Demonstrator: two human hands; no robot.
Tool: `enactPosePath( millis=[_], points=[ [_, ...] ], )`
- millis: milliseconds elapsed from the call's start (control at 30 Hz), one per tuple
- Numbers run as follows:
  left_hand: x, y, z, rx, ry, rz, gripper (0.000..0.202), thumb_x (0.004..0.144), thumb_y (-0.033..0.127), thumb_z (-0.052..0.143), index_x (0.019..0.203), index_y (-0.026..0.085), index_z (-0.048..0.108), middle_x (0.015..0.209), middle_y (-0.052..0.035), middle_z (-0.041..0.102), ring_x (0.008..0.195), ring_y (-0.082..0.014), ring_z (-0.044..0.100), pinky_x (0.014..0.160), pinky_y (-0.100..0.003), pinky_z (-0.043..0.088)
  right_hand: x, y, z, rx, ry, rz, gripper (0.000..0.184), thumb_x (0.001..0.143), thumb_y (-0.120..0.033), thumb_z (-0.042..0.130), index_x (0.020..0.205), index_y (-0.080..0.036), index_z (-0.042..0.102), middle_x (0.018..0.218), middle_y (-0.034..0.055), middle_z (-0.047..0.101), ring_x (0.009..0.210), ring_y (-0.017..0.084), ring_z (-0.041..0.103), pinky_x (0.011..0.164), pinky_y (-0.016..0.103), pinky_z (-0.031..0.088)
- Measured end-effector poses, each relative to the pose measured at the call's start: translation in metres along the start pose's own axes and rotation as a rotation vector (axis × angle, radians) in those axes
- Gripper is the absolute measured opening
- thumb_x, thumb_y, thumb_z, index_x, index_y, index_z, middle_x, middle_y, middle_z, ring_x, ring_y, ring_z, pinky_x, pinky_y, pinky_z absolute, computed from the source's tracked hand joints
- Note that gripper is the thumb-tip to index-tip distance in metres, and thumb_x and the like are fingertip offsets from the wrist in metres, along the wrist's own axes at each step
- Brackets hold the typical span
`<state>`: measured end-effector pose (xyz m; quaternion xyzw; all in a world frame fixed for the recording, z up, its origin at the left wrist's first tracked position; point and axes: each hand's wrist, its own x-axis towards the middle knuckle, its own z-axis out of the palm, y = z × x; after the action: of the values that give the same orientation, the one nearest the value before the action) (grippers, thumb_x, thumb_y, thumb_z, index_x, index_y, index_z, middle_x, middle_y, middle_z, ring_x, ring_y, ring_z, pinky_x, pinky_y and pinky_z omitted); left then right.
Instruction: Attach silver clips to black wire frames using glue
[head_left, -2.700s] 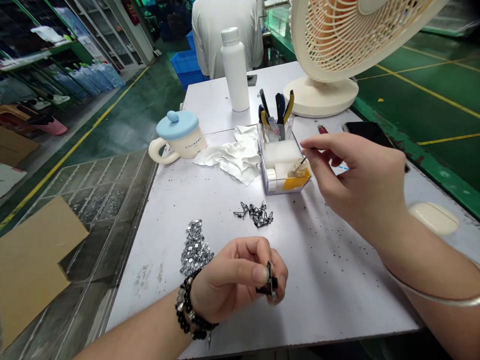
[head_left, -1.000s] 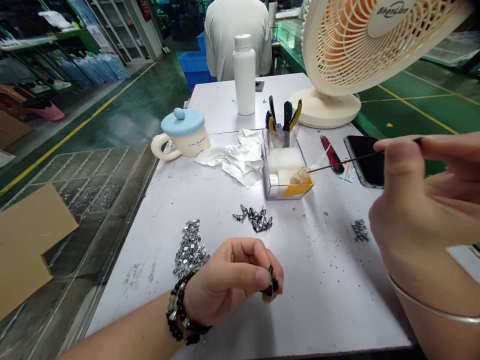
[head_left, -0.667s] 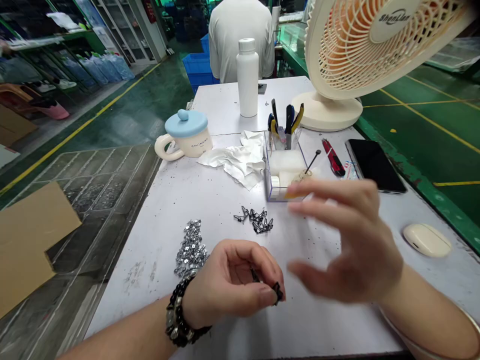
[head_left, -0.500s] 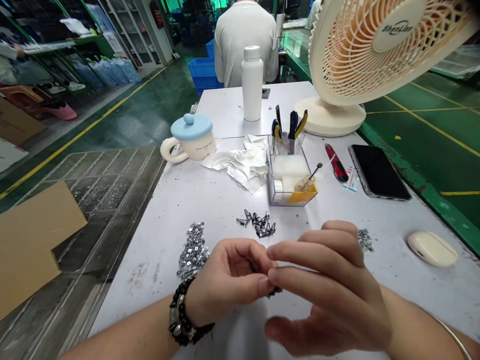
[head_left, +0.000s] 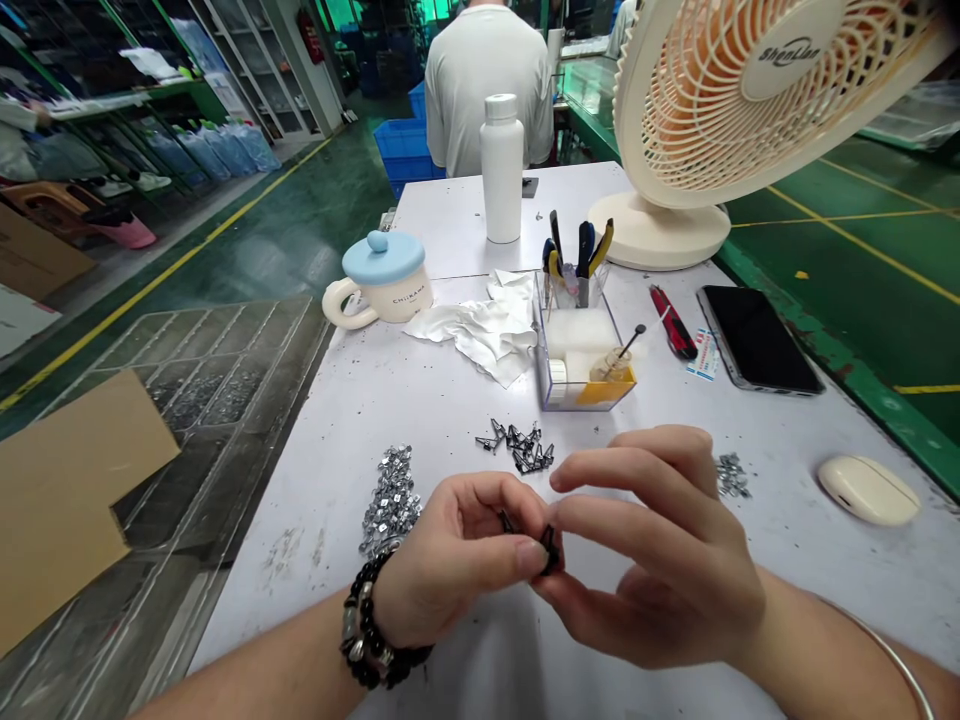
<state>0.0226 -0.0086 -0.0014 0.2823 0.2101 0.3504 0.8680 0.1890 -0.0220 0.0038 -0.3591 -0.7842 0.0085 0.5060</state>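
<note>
My left hand (head_left: 472,540) pinches a small black plastic part (head_left: 551,550) between thumb and fingertips. Another dark bit shows inside the curl of those fingers. From the other side my right hand (head_left: 660,550) closes thumb and a fingertip around the same part, its other fingers raised and apart. Just beyond the hands lies a small pile of similar black clip-like parts (head_left: 525,445). A heap of small silvery metal pieces (head_left: 391,500) sits left of my left hand. Behind my right hand is a smaller group of metal pieces (head_left: 731,475), partly hidden.
On the white table (head_left: 300,450) are a lidded mug (head_left: 390,280), crumpled tissue (head_left: 495,325), a clear tool box (head_left: 585,400), a white bottle (head_left: 502,170), a fan (head_left: 660,235), a red cutter (head_left: 675,325), a phone (head_left: 761,340) and a cream case (head_left: 868,490). A person (head_left: 487,80) sits beyond.
My right thumb has come up from below to meet the black part, which now shows more between the fingertips. My left hand stays almost in place.
</note>
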Motion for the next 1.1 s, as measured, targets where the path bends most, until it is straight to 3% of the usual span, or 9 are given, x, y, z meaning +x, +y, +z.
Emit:
enactPosePath(
  millis=[333, 433, 500, 600, 667, 767, 867, 967, 1100],
  points=[
    [0.001, 0.001, 0.001, 0.028, 0.040, -0.078, 0.010, 0.064, 0.014, 0.073, 0.067, 0.011, 0.064, 0.055, 0.0003, 0.054, 0.054, -0.0060, 0.050, 0.052, -0.014, 0.041, -0.001, -0.002, 0.003, -0.041, 0.000, -0.035, 0.024, 0.064, -0.027, 0.070, 0.086, -0.020, 0.062, 0.078, -0.0006, 0.066, 0.074, 0.019, 0.051, 0.064, 0.038, 0.035],
    [0.000, 0.004, 0.000, 0.087, 0.033, -0.067, 0.010, 0.065, 0.015, 0.073, 0.068, 0.012, 0.064, 0.059, 0.0001, 0.057, 0.056, -0.0068, 0.051, 0.054, -0.015, 0.041, 0.001, 0.005, -0.002, -0.052, -0.032, -0.087, 0.021, 0.070, -0.032, 0.065, 0.085, -0.018, 0.061, 0.081, 0.0017, 0.066, 0.075, 0.020, 0.052, 0.066, 0.039, 0.036],
    [0.001, 0.007, -0.002, 0.370, 0.078, 0.034, 0.006, 0.068, 0.013, 0.070, 0.070, 0.014, 0.064, 0.066, -0.0011, 0.060, 0.063, -0.0087, 0.053, 0.059, -0.018, 0.043, 0.004, 0.014, -0.009, -0.052, -0.031, -0.093, 0.025, 0.077, -0.037, 0.057, 0.091, -0.016, 0.060, 0.087, 0.0056, 0.065, 0.079, 0.022, 0.055, 0.069, 0.041, 0.038],
    [0.004, 0.009, -0.009, 1.222, 0.228, 0.380, 0.006, 0.075, 0.012, 0.061, 0.077, 0.016, 0.065, 0.077, -0.0028, 0.063, 0.076, -0.0136, 0.055, 0.072, -0.027, 0.045, 0.009, 0.031, -0.019, -0.005, 0.042, -0.056, 0.030, 0.080, -0.034, 0.055, 0.104, -0.016, 0.056, 0.092, 0.0087, 0.063, 0.083, 0.023, 0.057, 0.070, 0.041, 0.042],
    [0.009, 0.010, -0.015, 1.560, 0.299, 0.528, 0.013, 0.078, 0.015, 0.058, 0.088, 0.017, 0.067, 0.087, -0.0043, 0.064, 0.087, -0.0177, 0.055, 0.082, -0.034, 0.043, 0.010, 0.038, -0.019, 0.032, 0.024, -0.056, 0.033, 0.078, -0.029, 0.058, 0.109, -0.017, 0.053, 0.093, 0.0090, 0.061, 0.086, 0.023, 0.058, 0.071, 0.040, 0.045],
    [0.014, 0.013, -0.024, 1.610, 0.352, 0.536, 0.025, 0.080, 0.019, 0.056, 0.104, 0.019, 0.064, 0.102, -0.0053, 0.062, 0.100, -0.0210, 0.051, 0.091, -0.039, 0.039, 0.005, 0.039, -0.006, 0.038, -0.236, -0.031, 0.034, 0.079, -0.026, 0.058, 0.112, -0.018, 0.050, 0.103, 0.0101, 0.060, 0.098, 0.023, 0.055, 0.082, 0.040, 0.047],
    [0.016, 0.024, -0.031, 1.584, 0.468, 0.562, 0.027, 0.083, 0.019, 0.050, 0.107, 0.018, 0.060, 0.108, -0.0060, 0.059, 0.105, -0.0208, 0.050, 0.094, -0.038, 0.039, -0.006, 0.033, 0.017, -0.037, -0.518, 0.041, 0.048, 0.082, -0.032, 0.055, 0.127, -0.017, 0.044, 0.128, 0.0145, 0.049, 0.122, 0.030, 0.040, 0.098, 0.048, 0.039],
    [0.016, 0.038, -0.039, 1.512, 0.618, 0.606, 0.025, 0.084, 0.020, 0.046, 0.104, 0.018, 0.060, 0.109, -0.0070, 0.058, 0.106, -0.0216, 0.051, 0.091, -0.038, 0.042, -0.013, 0.026, 0.041, -0.114, -0.646, 0.092, 0.067, 0.078, -0.042, 0.059, 0.137, -0.021, 0.035, 0.143, 0.0147, 0.033, 0.132, 0.039, 0.023, 0.100, 0.058, 0.031],
    [0.018, 0.053, -0.053, 1.414, 0.701, 0.633, 0.017, 0.085, 0.020, 0.050, 0.096, 0.015, 0.061, 0.104, -0.0070, 0.059, 0.097, -0.0194, 0.055, 0.082, -0.036, 0.047, -0.011, 0.017, 0.067, -0.180, -0.686, 0.170, 0.066, 0.081, -0.052, 0.053, 0.139, -0.030, 0.030, 0.147, 0.0118, 0.025, 0.132, 0.043, 0.018, 0.098, 0.064, 0.026]
  ],
)
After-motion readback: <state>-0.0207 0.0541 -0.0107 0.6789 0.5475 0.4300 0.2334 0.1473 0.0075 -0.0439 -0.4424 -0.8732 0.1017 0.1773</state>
